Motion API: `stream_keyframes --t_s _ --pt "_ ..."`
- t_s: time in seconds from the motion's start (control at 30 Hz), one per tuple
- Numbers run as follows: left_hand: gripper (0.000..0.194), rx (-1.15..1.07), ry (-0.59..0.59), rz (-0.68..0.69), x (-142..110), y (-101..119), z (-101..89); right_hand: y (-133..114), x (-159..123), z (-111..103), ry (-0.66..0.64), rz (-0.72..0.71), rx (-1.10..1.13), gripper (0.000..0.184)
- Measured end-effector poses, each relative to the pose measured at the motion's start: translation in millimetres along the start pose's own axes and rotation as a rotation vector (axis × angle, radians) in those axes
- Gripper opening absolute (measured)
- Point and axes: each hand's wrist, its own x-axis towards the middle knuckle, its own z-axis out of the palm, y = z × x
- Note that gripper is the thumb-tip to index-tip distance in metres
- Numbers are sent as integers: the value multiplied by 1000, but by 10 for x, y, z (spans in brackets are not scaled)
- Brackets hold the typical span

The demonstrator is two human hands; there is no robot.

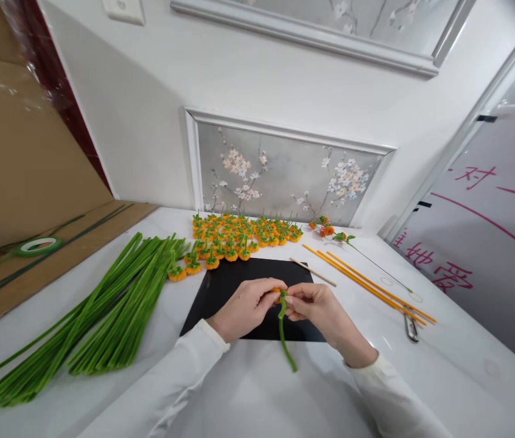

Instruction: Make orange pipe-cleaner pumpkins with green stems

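Observation:
My left hand (251,307) is closed around a small orange pipe-cleaner flower (277,291), mostly covered by my fingers. Opposite it, my right hand (315,306) pinches a green pipe cleaner (282,325) close to the flower's top. The strand's loose end curves down toward me. Both hands are just above a black mat (212,289). Many orange flowers with green tops (239,234) stand in rows behind the mat. A thick bundle of green pipe cleaners (115,310) lies to the left.
Right of the mat lie a thin wooden stick (315,272), several orange pipe cleaners (367,283) and nail clippers (411,327). A finished-looking flower stem (378,263) stretches behind them. Green tape (37,246) rests on cardboard at far left. A panelled wall (148,140) borders the back.

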Motion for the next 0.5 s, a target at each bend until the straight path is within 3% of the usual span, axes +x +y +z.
stream_keyframes --t_s 0.13,0.33,0.5 --pt "29 -7 -11 -48 -4 16 13 -11 -14 9 -20 9 3 40" --pt "30 -20 -15 -48 -12 14 21 48 -6 45 115 -173 -171 26" --pt "29 6 -2 -12 -15 9 7 83 -8 105 135 -170 -43 29"
